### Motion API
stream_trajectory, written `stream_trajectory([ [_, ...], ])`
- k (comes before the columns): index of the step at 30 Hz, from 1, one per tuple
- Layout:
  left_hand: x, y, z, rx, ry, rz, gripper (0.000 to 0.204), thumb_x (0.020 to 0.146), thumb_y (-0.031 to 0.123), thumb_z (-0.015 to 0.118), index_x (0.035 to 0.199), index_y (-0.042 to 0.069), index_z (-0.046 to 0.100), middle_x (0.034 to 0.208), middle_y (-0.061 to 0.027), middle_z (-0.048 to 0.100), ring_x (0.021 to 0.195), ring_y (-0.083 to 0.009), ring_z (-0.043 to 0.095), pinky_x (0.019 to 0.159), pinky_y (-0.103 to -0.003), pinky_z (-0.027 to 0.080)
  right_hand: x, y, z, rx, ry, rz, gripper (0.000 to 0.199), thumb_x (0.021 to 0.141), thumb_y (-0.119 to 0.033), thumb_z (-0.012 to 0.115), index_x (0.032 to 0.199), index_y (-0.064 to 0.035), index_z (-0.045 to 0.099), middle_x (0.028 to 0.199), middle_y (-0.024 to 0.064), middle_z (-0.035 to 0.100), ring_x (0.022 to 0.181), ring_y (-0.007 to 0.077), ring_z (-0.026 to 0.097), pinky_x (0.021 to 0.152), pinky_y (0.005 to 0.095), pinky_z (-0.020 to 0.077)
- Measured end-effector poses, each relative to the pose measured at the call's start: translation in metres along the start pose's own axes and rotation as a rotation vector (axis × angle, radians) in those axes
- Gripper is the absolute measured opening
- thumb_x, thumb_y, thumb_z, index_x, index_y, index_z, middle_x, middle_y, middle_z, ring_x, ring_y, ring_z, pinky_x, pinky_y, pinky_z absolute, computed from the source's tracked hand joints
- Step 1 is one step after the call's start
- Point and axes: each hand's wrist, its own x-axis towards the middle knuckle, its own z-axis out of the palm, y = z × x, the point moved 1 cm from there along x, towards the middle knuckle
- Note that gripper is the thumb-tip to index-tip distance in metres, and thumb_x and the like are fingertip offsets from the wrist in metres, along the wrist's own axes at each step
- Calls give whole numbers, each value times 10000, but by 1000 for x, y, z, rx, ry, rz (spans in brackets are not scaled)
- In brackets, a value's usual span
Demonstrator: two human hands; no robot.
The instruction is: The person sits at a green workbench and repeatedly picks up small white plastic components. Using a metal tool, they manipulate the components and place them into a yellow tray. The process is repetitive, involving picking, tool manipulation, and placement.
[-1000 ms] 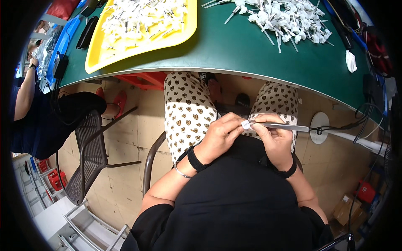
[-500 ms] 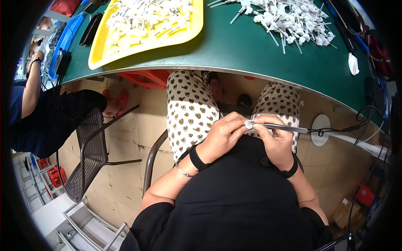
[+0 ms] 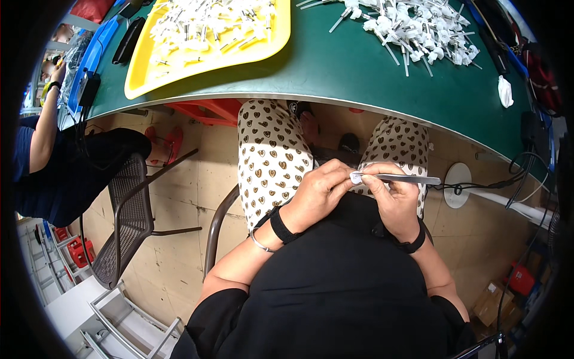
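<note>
Over my lap, my two hands meet fingertip to fingertip. My left hand (image 3: 323,191) pinches a small whitish plastic piece (image 3: 356,178), most of it covered by the fingers. A pair of metal tweezers (image 3: 412,179) lies in my right hand (image 3: 391,200), closed around it, its back end pointing right and its tips at the white piece. Whether the tips grip the piece is too small to see. Beyond my hands, on the green table (image 3: 335,69), is a heap of white plastic pump parts with thin tubes (image 3: 418,33). Similar parts (image 3: 209,27) fill the yellow tray (image 3: 197,78).
A crumpled white scrap (image 3: 505,91) lies near the table's right end, beside black cables (image 3: 526,164). At left, a co-worker's arm (image 3: 45,128) reaches toward a blue tray (image 3: 89,66); a brown woven chair (image 3: 128,221) stands below. A white round base (image 3: 458,185) is at right.
The tweezers' back end has tipped slightly toward me, while both hands stay almost in place. The co-worker's hand at left has shifted a little.
</note>
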Motion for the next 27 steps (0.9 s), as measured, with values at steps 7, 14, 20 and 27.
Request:
stream_trajectory([
  [7,-1,0,0,-9,-10,-11,127,941,21,758,1061,-19,758,959,-126,723,877,-271,723,759,-347,584,0,-2,0,-25,-9,-11,58,971,16,720,1024,35,734,965,79,730,884,162,681,791,306,552],
  [14,-1,2,1,-25,-10,-8,127,947,24,751,1068,-16,757,976,-127,728,893,-278,722,779,-351,583,0,-1,-2,-14,-32,10,50,968,10,717,1013,21,735,964,82,733,874,160,678,780,304,545],
  [20,-2,0,2,-28,-17,-7,130,951,30,748,1072,-17,757,984,-133,730,897,-281,724,783,-351,584,1,-1,-3,-52,-46,-18,43,970,-1,720,1008,15,734,943,80,732,864,158,679,775,302,543],
  [27,-2,0,1,-19,-7,-7,133,946,19,753,1074,-20,757,983,-130,732,891,-270,727,772,-344,587,1,-1,0,7,-6,23,39,978,-14,719,1000,17,728,919,67,731,828,135,680,746,288,540],
])
